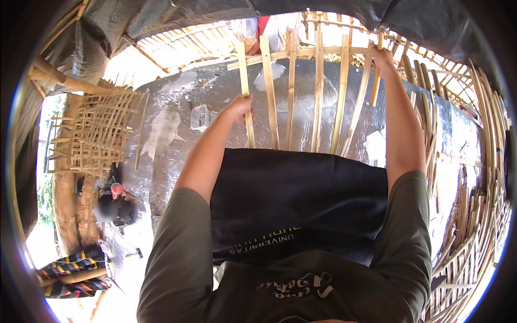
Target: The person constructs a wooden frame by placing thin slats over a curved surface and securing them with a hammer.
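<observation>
Slatted frame (319,86): spreading between my two hands, its crosspiece (277,55) running across the slats near their upper ends. Lower slat ends are reaching the edge of the black cloth (296,199); cannot tell whether they are passing behind it.

Left hand (242,106): closing around the leftmost slat, below the crosspiece.

Right hand (382,58): gripping a short stick (375,89) at the frame's upper right corner, fingers curling in; cannot tell whether it is also pinching the end slat.

Around: the black cloth is covering my lap. A clear tub (200,117) is sitting on the grey sheet (188,142), left of my left hand. A woven panel (102,129) is lying farther left; loose strips (468,237) are crowding the far right.
</observation>
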A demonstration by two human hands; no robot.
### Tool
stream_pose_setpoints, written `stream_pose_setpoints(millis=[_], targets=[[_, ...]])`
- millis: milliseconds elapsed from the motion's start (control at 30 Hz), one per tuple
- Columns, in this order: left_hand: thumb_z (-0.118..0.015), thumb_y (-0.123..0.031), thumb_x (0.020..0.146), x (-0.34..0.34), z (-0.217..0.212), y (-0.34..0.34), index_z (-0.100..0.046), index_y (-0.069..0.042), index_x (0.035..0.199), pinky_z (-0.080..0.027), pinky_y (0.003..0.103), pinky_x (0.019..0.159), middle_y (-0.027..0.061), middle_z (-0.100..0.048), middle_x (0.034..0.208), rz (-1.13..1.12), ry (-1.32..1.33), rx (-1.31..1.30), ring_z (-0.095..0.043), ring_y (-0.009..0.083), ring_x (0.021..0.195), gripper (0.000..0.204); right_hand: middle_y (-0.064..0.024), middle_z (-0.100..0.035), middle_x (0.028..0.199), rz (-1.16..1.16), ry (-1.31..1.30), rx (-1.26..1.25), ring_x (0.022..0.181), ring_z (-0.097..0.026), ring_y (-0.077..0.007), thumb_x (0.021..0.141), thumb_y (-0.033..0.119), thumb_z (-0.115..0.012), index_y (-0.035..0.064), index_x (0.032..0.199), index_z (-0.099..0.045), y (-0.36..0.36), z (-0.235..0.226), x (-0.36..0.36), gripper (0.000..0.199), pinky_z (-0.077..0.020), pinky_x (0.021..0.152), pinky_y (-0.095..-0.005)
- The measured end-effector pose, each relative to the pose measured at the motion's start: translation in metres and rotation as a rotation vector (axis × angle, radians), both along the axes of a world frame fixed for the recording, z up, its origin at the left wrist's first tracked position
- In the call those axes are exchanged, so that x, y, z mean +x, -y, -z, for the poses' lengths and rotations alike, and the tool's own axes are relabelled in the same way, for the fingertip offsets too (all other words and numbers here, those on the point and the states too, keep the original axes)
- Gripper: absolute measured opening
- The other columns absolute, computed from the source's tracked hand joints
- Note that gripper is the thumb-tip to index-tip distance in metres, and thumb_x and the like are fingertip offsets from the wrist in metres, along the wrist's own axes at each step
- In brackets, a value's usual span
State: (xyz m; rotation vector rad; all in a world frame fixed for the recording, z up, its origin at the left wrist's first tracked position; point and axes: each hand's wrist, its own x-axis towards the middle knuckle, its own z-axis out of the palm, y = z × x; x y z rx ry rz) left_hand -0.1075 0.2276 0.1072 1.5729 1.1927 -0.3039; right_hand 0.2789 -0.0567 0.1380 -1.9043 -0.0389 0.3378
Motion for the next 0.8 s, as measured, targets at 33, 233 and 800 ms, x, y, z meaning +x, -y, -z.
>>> stream_pose_setpoints(millis=[33, 233, 800], targets=[[-0.037, -0.045, 0.1, 0.006, 0.006, 0.006, -0.042, -0.012, 0.12, -0.052, 0.054, 0.074, 0.0055, -0.055, 0.089, -0.006, 0.0, 0.004, -0.065, 0.0234, 0.076, 0.039, -0.0042, -0.064, 0.081, -0.01, 0.037, -0.023, 0.074, -0.064, -0.0163, 0.091, 0.039, -0.061, 0.0049, 0.105, -0.064, 0.005, 0.006, 0.008, 0.037, -0.0539, 0.066, -0.0347], [-0.037, -0.043, 0.101, 0.015, 0.019, 0.013, -0.039, -0.017, 0.13, -0.053, 0.05, 0.072, 0.005, -0.054, 0.089, -0.015, -0.057, 0.01, -0.065, 0.0218, 0.076, 0.039, -0.0119, -0.066, 0.093, -0.094, 0.037, -0.242, 0.073, -0.068, -0.0204, 0.088, 0.044, -0.061, -0.0029, 0.107, -0.062, 0.009, 0.024, 0.017, 0.051, -0.057, 0.065, -0.0323], [-0.04, -0.052, 0.095, -0.008, 0.027, -0.028, -0.042, 0.004, 0.133, -0.044, 0.045, 0.099, 0.0308, -0.05, 0.129, 0.116, -0.045, 0.739, -0.051, 0.0404, 0.119, 0.068, -0.0065, -0.06, 0.077, 0.023, 0.354, -0.409, 0.07, -0.064, -0.0178, 0.089, 0.053, -0.058, 0.0006, 0.103, -0.062, 0.046, -0.006, -0.053, 0.054, -0.0591, 0.067, -0.0339]])
